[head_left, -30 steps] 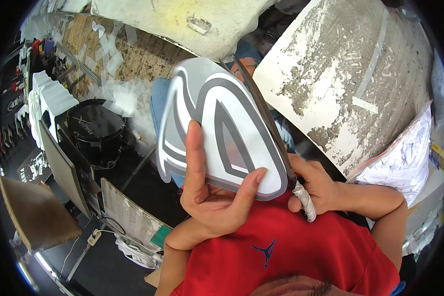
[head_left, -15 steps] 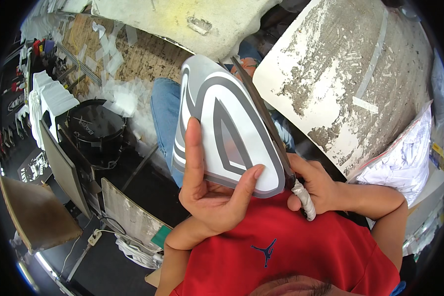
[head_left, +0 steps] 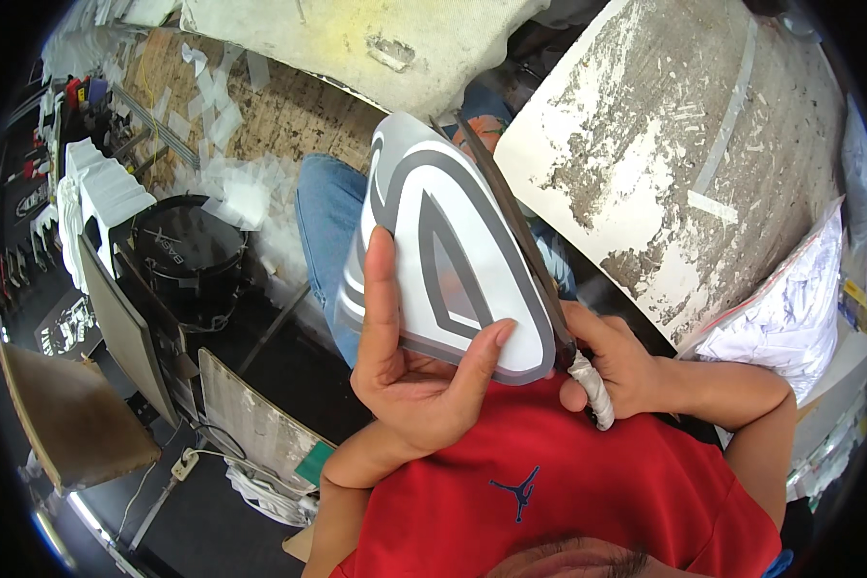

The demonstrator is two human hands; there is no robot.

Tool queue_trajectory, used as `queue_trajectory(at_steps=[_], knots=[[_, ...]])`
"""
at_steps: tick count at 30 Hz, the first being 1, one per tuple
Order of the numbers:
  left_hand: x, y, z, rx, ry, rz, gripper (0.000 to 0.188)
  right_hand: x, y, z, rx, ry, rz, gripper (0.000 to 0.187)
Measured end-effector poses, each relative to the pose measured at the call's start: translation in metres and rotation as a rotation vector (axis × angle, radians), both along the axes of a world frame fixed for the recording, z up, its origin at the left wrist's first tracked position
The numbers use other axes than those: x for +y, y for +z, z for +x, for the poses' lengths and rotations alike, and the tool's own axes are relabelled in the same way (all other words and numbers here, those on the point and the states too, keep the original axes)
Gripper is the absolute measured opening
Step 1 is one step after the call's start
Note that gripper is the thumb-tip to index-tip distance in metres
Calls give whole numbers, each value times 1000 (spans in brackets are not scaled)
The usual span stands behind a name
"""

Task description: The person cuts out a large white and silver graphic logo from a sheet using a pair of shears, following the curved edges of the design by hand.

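Observation:
My left hand [head_left: 416, 390] grips a thin, glossy sheet [head_left: 462, 193] with curved grey and white bands and rounded corners. Its thumb presses on the front near the lower edge, and one finger stretches up across the left part. Along the sheet's right edge lie the dark blades of a large pair of scissors [head_left: 516, 226], their tips slightly apart at the top. My right hand [head_left: 618, 361] is closed around the handles, one of which is wrapped in whitish tape or cloth. The sheet's left side curls back, and part of the lower blade is hidden behind it.
A worn white board [head_left: 684, 144] with peeling patches lies at the right, near a clear bag of white scraps [head_left: 780, 318]. A stained pale padded surface [head_left: 356, 39] is at the top. Left stand a black bucket [head_left: 188, 246], several boards, and a power strip [head_left: 185, 464].
The sheet's upper left part has bent back and shifted right, so less of its left side shows. Both hands stay almost in place, still holding the sheet and the scissors.

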State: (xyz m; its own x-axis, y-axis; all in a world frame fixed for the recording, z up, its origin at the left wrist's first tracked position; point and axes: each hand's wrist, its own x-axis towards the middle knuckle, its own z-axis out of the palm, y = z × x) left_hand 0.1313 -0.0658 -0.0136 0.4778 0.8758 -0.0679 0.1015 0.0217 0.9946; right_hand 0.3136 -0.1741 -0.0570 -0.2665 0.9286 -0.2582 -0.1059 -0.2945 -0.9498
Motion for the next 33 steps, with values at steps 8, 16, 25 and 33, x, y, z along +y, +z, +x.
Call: queue_trajectory(at_steps=[8, 16, 25, 33], knots=[[1, 0, 1, -8, 18, -10, 92, 0, -1, 0, -39, 2, 8, 86], [1, -1, 0, -7, 14, -9, 92, 0, -1, -1, -24, 7, -3, 85], [2, -2, -2, -27, 9, -11, 93, 1, 1, -1, -25, 17, -31, 84], [3, -3, -2, -17, -1, 4, 93, 0, -1, -2, -23, -6, -3, 81]])
